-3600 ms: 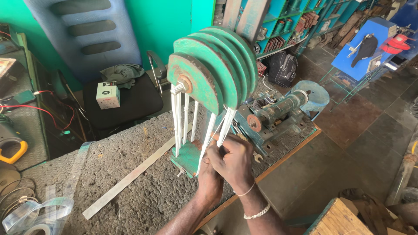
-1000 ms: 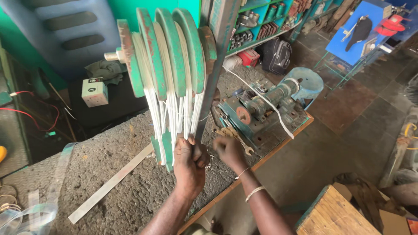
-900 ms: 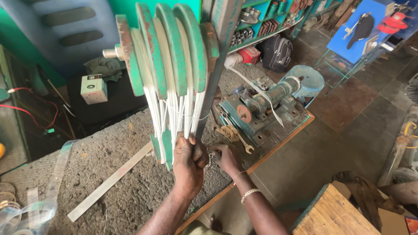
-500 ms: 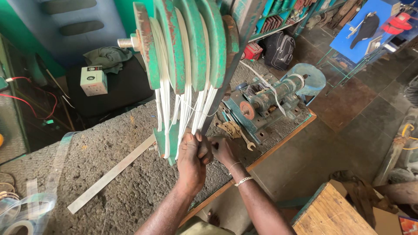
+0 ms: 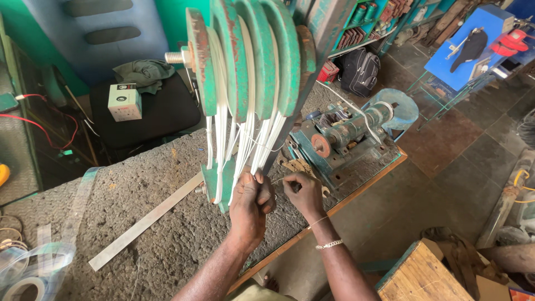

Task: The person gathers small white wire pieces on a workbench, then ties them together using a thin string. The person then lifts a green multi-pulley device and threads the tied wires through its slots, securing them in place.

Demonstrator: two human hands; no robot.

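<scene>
A green metal former with several discs [image 5: 245, 56] stands upright on the rough grey bench [image 5: 139, 223]. White strands [image 5: 245, 139] hang down from the grooves between the discs. My left hand [image 5: 251, 203] is shut around the gathered lower ends of these strands, close to the former's green base [image 5: 214, 187]. My right hand [image 5: 301, 192] is just to the right of it, fingers pinched on a thin white strand that runs toward the left hand. A bracelet sits on my right wrist.
A green motor-driven machine [image 5: 348, 134] sits on a board to the right. A flat metal strip [image 5: 145, 223] lies on the bench. A small white box [image 5: 123, 101] rests on a black seat. A wooden block [image 5: 426, 276] stands at lower right.
The view has swung so the discs are seen more edge-on. My left hand has closed around the strand bundle, and my right hand has come in close beside it, pinching a thin strand.
</scene>
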